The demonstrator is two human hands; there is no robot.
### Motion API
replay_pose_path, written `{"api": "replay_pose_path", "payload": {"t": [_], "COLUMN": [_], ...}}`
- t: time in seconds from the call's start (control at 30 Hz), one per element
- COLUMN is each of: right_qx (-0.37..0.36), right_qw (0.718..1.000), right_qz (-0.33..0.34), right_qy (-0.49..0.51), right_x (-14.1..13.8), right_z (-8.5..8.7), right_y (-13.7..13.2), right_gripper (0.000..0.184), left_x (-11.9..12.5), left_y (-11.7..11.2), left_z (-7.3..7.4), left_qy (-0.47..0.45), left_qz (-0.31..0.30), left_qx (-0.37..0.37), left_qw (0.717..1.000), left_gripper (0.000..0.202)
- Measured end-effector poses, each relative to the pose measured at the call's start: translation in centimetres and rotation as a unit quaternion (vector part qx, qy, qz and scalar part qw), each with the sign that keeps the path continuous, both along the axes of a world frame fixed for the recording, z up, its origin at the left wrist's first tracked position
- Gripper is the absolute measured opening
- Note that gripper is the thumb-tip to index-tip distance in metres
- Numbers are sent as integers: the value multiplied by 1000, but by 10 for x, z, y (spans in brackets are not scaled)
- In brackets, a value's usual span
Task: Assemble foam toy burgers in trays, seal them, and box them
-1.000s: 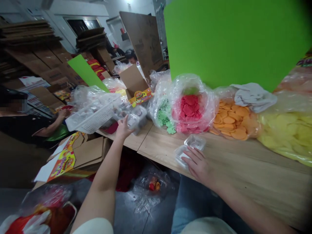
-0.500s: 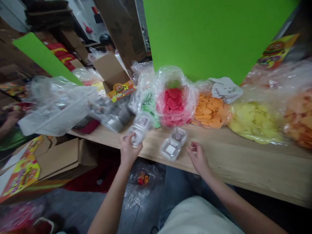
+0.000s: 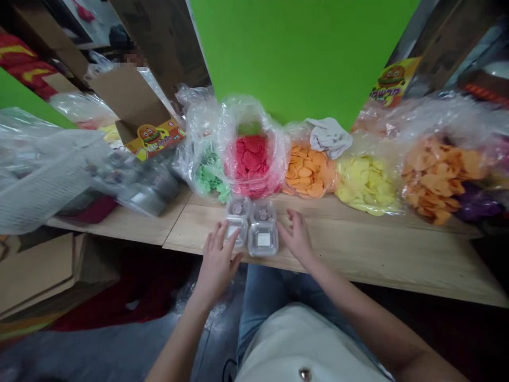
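Two open clear plastic clamshell containers lie side by side on the wooden table in front of me. Over the near half of the left container (image 3: 237, 208) are the spread fingers of my left hand (image 3: 218, 257); they appear to touch it without gripping. The right container (image 3: 263, 241) has a white square in its near half and a small label on its far half. Just to its right is my right hand (image 3: 298, 236), loosely bent, fingers apart and thumb close to the container's edge. Nothing shows in either hand.
Behind the containers stand clear bags of green pieces (image 3: 210, 172), red pieces (image 3: 251, 159), orange pieces (image 3: 306, 170) and yellow pieces (image 3: 368, 180). A white cloth (image 3: 329, 137) rests on top. More clear containers (image 3: 145, 193) are stacked at left, by an open carton (image 3: 123, 101). A green panel (image 3: 302, 58) rises behind.
My left hand has set the container it held down beside the other one and loosened its fingers. My right hand has come up to the right container's side. The view has turned right.
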State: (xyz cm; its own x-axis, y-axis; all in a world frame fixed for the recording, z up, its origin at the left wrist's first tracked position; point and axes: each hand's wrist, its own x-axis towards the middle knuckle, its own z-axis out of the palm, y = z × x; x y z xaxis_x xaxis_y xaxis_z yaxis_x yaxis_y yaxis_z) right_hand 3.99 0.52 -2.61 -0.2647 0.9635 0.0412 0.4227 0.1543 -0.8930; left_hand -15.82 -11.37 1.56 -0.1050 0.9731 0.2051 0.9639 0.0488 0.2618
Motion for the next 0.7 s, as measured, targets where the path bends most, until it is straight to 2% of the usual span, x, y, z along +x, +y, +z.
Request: {"api": "replay_pose_path", "payload": {"t": [0.03,0.07,0.1,0.13,0.17,0.2,0.23,0.3,0.4,0.47,0.53,0.57,0.63,0.7], "right_qx": [80,164,235,283,302,304,293,241,121,60,22,3,-52,-116], "right_qw": [995,975,943,910,890,883,890,920,961,973,983,986,983,970], "right_qz": [54,125,195,251,281,288,279,257,244,222,173,149,123,127], "right_qy": [-39,-84,-130,-169,-196,-211,-212,-170,-48,14,58,78,126,173], "right_x": [5,8,9,9,7,4,1,-1,5,12,19,22,28,38], "right_z": [3,6,9,11,12,14,16,21,31,36,40,42,46,52], "right_y": [-9,-18,-25,-31,-34,-35,-33,-25,-9,-2,1,1,-2,-6], "right_gripper": [50,42,32,23,16,13,13,14,15,15,17,18,22,26], "left_x": [-3,-7,-12,-18,-24,-28,-30,-27,-4,14,31,38,53,69], "left_y": [4,9,14,18,22,24,25,22,14,13,18,23,37,55], "left_z": [1,-1,-4,-7,-9,-9,-8,0,11,12,11,11,16,26], "left_qy": [24,38,45,47,45,38,25,-34,-176,-242,-304,-351,-471,-565], "left_qz": [-33,-55,-64,-65,-62,-56,-49,-40,-18,-2,21,31,24,-40], "left_qx": [-17,-36,-53,-65,-70,-65,-49,-3,50,64,83,93,89,49], "left_qw": [999,997,996,995,995,996,997,999,983,968,949,931,877,823], "left_gripper": [46,40,35,32,31,31,35,43,30,21,22,27,46,69]}}
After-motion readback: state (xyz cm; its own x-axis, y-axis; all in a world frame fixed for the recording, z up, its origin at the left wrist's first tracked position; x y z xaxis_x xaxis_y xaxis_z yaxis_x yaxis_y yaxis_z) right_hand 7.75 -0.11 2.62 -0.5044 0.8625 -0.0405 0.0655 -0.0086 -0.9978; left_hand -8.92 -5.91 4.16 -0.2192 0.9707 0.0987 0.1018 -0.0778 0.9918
